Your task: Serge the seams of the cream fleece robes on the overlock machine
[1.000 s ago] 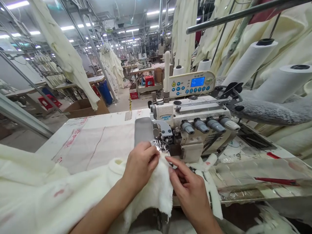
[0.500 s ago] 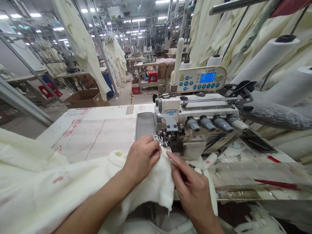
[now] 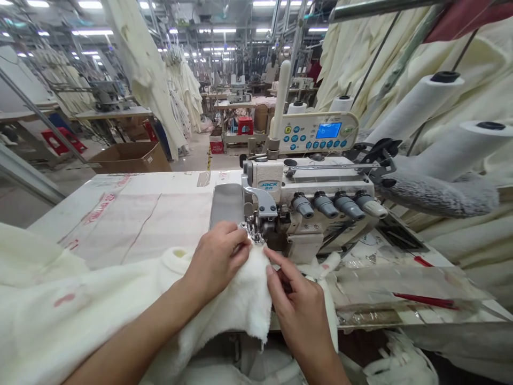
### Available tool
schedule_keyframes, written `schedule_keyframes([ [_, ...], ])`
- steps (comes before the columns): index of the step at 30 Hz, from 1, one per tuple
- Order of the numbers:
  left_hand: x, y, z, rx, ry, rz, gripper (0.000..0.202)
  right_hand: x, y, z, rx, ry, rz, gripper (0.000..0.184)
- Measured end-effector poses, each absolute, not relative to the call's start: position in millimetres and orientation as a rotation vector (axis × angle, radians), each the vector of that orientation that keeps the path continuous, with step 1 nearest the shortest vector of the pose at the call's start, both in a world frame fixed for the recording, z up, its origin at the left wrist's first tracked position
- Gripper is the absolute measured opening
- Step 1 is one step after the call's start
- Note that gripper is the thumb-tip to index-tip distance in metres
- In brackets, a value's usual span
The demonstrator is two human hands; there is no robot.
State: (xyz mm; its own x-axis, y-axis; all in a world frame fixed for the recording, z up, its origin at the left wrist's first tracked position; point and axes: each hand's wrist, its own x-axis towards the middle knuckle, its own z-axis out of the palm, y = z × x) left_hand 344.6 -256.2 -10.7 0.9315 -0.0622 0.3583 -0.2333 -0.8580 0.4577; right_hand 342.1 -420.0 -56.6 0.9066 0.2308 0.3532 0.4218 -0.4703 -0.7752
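Observation:
A cream fleece garment (image 3: pixel 120 283) lies across the table's left front, and its edge reaches the presser foot of the overlock sewing machine (image 3: pixel 269 184). My left hand (image 3: pixel 220 256) pinches the fabric just in front of the foot. On the right side of the same edge, my right hand (image 3: pixel 296 289) holds the fleece between thumb and index finger, with the index fingertip close to the foot. The lower edge of the fleece hangs over the table's front. The fingertips of my left hand are partly hidden behind its knuckles.
A control panel (image 3: pixel 316 132) with a lit blue screen tops the machine. Large white thread cones (image 3: pixel 420 104) stand at right. Red-handled tweezers or snips (image 3: pixel 425 300) lie on the right table. A cardboard box (image 3: pixel 130 158) is beyond the table; cream garments (image 3: pixel 138 69) hang around.
The whole view has shifted, so machine and hands appear further left. Both hands keep their hold on the fleece near the foot, with little visible movement relative to the machine.

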Motion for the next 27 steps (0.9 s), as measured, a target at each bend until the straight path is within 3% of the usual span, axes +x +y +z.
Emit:
schedule_keyframes([
  [12, 360, -247, -9, 2.511, -0.145, 0.390, 0.009, 350, -416, -58, -1.877, -0.351, -0.005, 0.013],
  [16, 357, -245, -4, 2.523, -0.109, 0.333, 0.006, 343, -426, -61, -1.839, -0.601, -0.046, 0.020],
  [20, 352, -247, 0, 2.619, -0.107, 0.334, 0.007, 341, -436, -70, -1.845, -0.890, -0.292, 0.035],
  [24, 353, -252, 1, 2.614, -0.057, 0.339, 0.009, 352, -441, -66, -1.893, -0.958, -0.727, 0.025],
  [27, 355, -254, -2, 2.592, -0.038, 0.342, 0.010, 362, -448, -59, -1.917, -1.085, -0.824, 0.021],
])
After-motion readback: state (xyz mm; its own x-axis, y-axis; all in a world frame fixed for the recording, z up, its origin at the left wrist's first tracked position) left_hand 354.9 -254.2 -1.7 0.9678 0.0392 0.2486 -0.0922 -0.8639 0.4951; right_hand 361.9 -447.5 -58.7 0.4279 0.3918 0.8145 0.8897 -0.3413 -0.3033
